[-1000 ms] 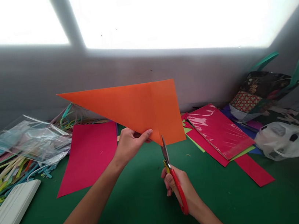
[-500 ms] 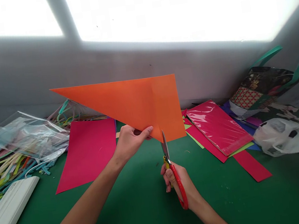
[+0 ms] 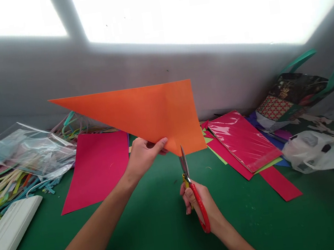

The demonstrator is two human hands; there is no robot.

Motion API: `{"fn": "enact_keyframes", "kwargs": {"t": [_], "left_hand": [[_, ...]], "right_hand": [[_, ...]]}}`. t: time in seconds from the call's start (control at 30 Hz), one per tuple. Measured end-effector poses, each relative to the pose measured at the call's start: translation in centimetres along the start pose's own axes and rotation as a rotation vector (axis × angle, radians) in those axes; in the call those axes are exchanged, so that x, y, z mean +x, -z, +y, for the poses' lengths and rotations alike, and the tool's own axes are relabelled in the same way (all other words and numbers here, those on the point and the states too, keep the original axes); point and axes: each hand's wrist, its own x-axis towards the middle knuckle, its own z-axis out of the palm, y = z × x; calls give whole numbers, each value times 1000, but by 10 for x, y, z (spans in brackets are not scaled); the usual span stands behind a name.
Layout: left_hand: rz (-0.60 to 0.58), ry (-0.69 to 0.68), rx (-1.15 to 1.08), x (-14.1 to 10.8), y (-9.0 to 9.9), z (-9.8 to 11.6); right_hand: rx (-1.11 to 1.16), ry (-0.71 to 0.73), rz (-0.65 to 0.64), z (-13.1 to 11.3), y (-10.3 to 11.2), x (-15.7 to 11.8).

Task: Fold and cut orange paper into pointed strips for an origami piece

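Note:
My left hand [image 3: 144,155] pinches the lower edge of an orange sheet of paper [image 3: 152,110], thumb in front and fingers partly hidden behind. The sheet is held up off the table, with a slanted left side running to a point and a crease near its right part. My right hand [image 3: 201,201] grips scissors [image 3: 201,209] with red and yellow handles. Their blades point upward and are parted slightly, with the tips at the sheet's bottom edge, just right of my left thumb.
On the green table [image 3: 157,234] lie a red sheet [image 3: 99,171], a plastic-wrapped red paper pack [image 3: 245,141] and a red strip [image 3: 281,183]. Coloured pipe cleaners [image 3: 5,189], a clear bag [image 3: 43,150] and a white device [image 3: 11,233] are left; a white plastic bag [image 3: 313,152] is right.
The orange sheet and my left hand have shifted slightly left and up, and the sheet's right side tilts a little. The scissors stay nearly in place at its lower edge.

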Motion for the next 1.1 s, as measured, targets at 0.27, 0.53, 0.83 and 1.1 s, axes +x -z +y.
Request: {"fn": "enact_keyframes", "kwargs": {"t": [0.27,0.53,0.83,1.1], "left_hand": [[-4,264,-358,-5,5,-9],[-97,378,-198,-31,19,-52],[-656,399,39,-31,57,-80],[-765,61,720,-23,48,-89]], "right_hand": [[78,-95,82,-3,8,3],[-796,-169,397,-9,103,10],[-1467,-241,509,21,206,4],[-1416,-97,447,18,193,11]]}}
